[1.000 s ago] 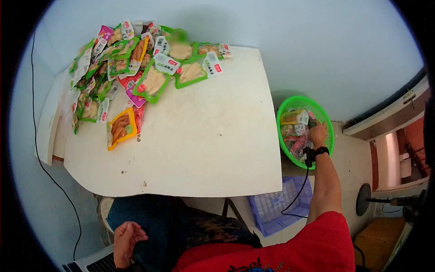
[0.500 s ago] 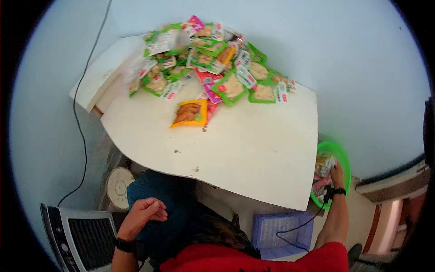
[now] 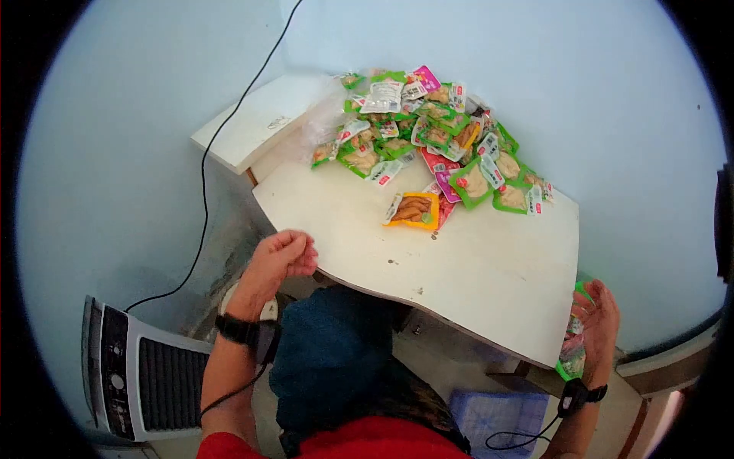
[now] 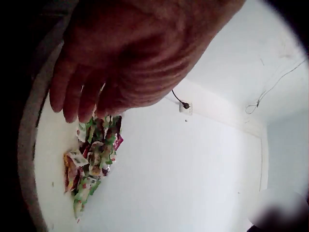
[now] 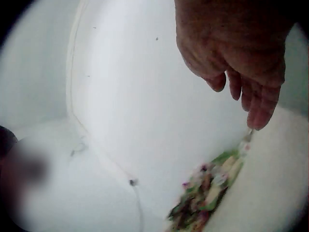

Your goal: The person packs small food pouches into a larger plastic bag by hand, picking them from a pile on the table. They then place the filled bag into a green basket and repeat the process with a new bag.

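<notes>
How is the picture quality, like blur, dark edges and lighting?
Head view: dark, rounded corners, packets fairly clear; left wrist view: left hand dark against the bright wall, a blurred patch at lower right; right wrist view: right hand also dark, packets softer and blurry, another blurred patch at lower left.

- Low over the front half of the white table (image 3: 489,268), a hand could pass — bare surface.
- At the table's back, the heap of packets (image 3: 436,138) blocked a low path; an orange-edged packet (image 3: 414,210) jutted forward.
- Past its right edge, the right hand (image 3: 599,321) stood before the green basket (image 3: 569,371).
- Left of it, a black cable (image 3: 205,191) hung.
</notes>
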Tool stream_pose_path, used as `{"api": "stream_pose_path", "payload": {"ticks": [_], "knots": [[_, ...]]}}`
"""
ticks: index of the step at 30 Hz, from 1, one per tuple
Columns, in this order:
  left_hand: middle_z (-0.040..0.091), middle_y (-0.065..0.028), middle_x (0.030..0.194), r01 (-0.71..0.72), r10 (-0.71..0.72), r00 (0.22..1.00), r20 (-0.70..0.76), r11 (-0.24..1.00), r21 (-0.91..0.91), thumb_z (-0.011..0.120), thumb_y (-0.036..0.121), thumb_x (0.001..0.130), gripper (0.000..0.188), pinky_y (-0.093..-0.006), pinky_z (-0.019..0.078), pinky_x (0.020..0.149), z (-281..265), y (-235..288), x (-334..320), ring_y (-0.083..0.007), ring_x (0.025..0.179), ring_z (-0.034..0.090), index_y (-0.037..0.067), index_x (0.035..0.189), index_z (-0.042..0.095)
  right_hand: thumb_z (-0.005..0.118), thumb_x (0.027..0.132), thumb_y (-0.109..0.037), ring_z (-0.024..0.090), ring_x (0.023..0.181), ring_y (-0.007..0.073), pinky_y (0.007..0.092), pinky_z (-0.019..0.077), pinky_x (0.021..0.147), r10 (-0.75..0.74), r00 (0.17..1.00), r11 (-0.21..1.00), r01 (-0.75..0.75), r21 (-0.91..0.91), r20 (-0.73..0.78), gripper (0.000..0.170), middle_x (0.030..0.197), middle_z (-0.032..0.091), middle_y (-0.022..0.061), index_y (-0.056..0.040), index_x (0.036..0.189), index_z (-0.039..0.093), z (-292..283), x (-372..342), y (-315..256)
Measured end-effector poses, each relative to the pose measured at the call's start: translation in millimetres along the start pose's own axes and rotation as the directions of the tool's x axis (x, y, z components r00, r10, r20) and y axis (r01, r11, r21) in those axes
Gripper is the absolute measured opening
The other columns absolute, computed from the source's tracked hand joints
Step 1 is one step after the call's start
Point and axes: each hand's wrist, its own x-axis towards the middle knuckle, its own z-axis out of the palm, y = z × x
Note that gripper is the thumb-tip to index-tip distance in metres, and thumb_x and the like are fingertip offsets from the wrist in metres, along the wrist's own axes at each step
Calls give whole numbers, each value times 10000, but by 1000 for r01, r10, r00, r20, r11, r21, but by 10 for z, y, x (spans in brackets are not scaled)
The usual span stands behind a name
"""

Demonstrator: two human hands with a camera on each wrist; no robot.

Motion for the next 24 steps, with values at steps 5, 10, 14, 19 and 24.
{"api": "stream_pose_path", "payload": {"ticks": [5, 10, 14, 19, 24], "knots": [[625, -67, 1049, -121, 135, 983, -122, 986, 117, 605, 306, 968, 344, -290, 553, 735, -162, 174, 566, -158, 858, 631, 51, 1195, 565, 456, 1020, -309, 675, 1016, 338, 421, 591, 812, 137, 873, 932, -273, 237, 469, 406, 1178, 650, 200, -1, 1266, 551, 1229, -159, -62], [610, -31, 978, -154, 193, 946, -262, 974, 165, 684, 280, 897, 427, -279, 519, 671, -223, 204, 1065, -129, 837, 601, 60, 1239, 552, 420, 1029, -311, 645, 1074, 383, 462, 545, 905, 283, 589, 723, -650, 235, 757, 423, 1193, 644, 228, 21, 1245, 566, 2222, 5, 199], [620, -28, 925, -203, 265, 918, -296, 953, 224, 717, 285, 861, 501, -294, 517, 653, -214, 236, 1397, -135, 793, 598, 54, 1277, 560, 455, 1011, -308, 636, 1090, 388, 459, 536, 917, 369, 508, 681, -717, 145, 778, 422, 1186, 640, 232, 28, 1239, 566, 2780, 103, 444], [630, -73, 869, -388, 638, 747, -187, 646, 657, 754, 264, 794, 587, -331, 516, 648, -225, 302, 1911, -176, 712, 613, 31, 1300, 569, 442, 1021, -363, 637, 1084, 385, 460, 530, 928, 405, 329, 588, -808, 33, 853, 468, 1176, 639, 234, 33, 1245, 553, 3032, 153, 705], [666, -173, 837, -357, 728, 680, -88, 434, 827, 749, 234, 769, 430, -382, 521, 692, -188, 362, 2267, -271, 724, 651, 20, 1134, 672, 406, 1028, -407, 630, 1099, 384, 471, 514, 953, 350, 228, 563, -826, -9, 909, 519, 1201, 624, 238, 38, 1258, 543, 3031, 254, 839]]}}
